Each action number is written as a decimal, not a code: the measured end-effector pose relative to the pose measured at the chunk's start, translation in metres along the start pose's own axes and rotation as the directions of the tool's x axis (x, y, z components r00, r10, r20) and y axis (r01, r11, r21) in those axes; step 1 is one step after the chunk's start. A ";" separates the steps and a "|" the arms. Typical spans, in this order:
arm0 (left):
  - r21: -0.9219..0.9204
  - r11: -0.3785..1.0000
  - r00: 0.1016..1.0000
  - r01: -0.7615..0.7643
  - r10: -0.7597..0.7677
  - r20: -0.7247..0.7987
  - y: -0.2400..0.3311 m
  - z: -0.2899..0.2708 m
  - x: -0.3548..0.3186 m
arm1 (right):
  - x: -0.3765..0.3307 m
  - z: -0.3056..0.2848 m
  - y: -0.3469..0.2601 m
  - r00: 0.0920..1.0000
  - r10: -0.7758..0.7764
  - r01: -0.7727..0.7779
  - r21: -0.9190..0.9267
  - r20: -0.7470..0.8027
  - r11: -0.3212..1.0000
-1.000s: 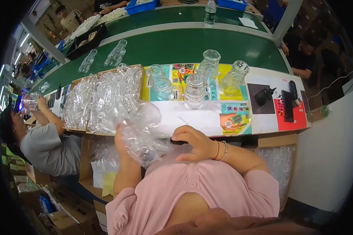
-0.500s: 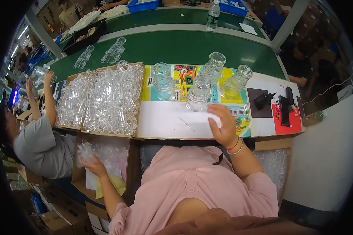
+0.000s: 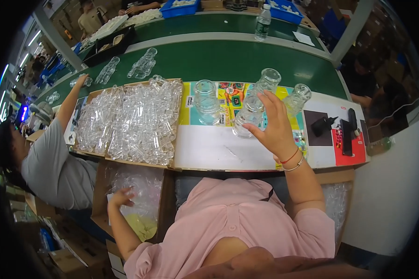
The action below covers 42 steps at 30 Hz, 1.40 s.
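Observation:
My right hand [image 3: 273, 124] is raised over the worktable [image 3: 214, 149], fingers spread against the side of a clear plastic bottle [image 3: 245, 120] that stands on a colourful printed sheet [image 3: 228, 95]. It touches the bottle but has not closed round it. My left hand [image 3: 121, 197] is down at my left side, fingers apart on crumpled clear plastic bags inside a cardboard box [image 3: 100, 193]. Nothing is held in it.
Three more clear containers [image 3: 206, 100] [image 3: 269, 79] [image 3: 297, 97] stand behind the bottle. Cardboard trays of clear plastic parts [image 3: 135, 121] fill the table's left. Black tools lie on a red mat [image 3: 347, 137] at the right. A co-worker in grey [image 3: 51, 162] reaches onto the green conveyor [image 3: 228, 56].
My left hand has dropped a clear plastic bag from table height into the box at my left. My right hand has moved from the table's front edge up to the clear bottle.

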<state>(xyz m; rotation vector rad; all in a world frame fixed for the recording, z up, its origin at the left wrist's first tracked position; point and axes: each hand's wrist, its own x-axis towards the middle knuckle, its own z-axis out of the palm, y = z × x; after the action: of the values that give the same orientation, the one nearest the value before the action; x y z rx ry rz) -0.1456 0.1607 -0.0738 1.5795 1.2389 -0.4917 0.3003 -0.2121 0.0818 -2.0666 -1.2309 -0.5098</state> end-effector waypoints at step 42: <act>0.480 0.164 0.191 -0.862 0.982 0.008 0.426 0.114 -0.015 | 0.060 0.016 0.023 0.991 -0.129 0.127 0.037 0.043 0.991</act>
<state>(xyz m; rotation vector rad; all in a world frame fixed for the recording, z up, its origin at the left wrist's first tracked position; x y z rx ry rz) 0.2551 0.0760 0.0904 2.4903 0.0509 0.4373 0.3494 -0.1709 0.1001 -1.9892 -1.3964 -0.4989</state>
